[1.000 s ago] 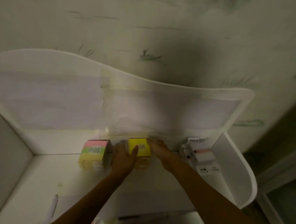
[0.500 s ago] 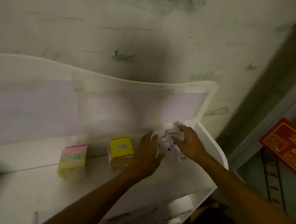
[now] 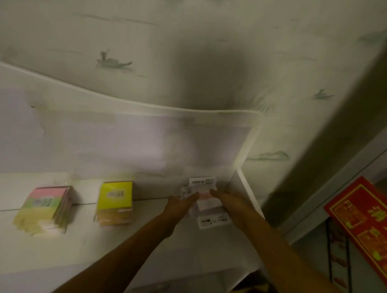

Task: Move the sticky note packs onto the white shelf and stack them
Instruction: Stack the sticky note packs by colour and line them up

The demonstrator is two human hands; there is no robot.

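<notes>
Head view: left hand [image 3: 181, 203] and right hand [image 3: 227, 199], fingers extended, flank the white packs [image 3: 204, 198] at the white shelf's [image 3: 136, 244] right back corner. Light, slippery-wrapped; best clasped by opposite sides.

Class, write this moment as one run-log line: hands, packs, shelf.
hands: left and right flank white packs | yellow stack, pink-green stack untouched | white shelf: three piles

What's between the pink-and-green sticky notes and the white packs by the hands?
The yellow sticky note stack, standing on the white shelf, seen from the head camera.
</notes>
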